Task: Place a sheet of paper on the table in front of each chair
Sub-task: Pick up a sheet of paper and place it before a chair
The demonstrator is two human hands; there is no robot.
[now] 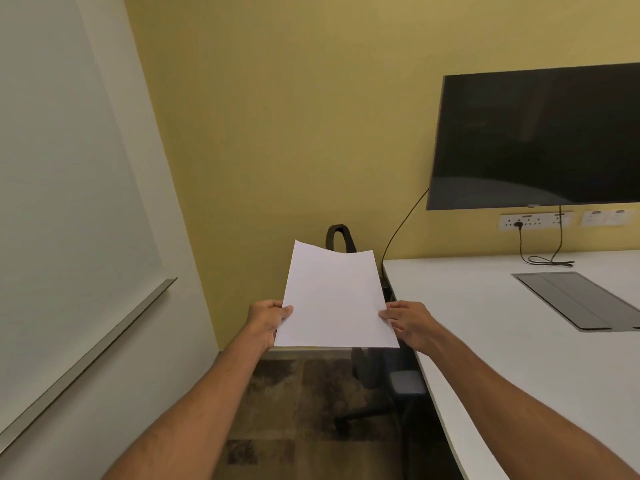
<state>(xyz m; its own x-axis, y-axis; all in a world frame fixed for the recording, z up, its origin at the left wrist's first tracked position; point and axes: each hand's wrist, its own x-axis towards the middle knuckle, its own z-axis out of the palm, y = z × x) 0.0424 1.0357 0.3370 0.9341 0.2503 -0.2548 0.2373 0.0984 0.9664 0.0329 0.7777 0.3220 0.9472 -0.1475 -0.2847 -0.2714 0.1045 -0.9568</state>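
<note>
Your left hand and right hand gripping the white paper by its side edges, fingers closed on it, held left of the white surface, chair behind.

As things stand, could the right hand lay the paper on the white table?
Probably yes. The right hand grips the paper right beside the table, whose near edge is bare; nothing lies between them, though the left hand also holds it.
</note>
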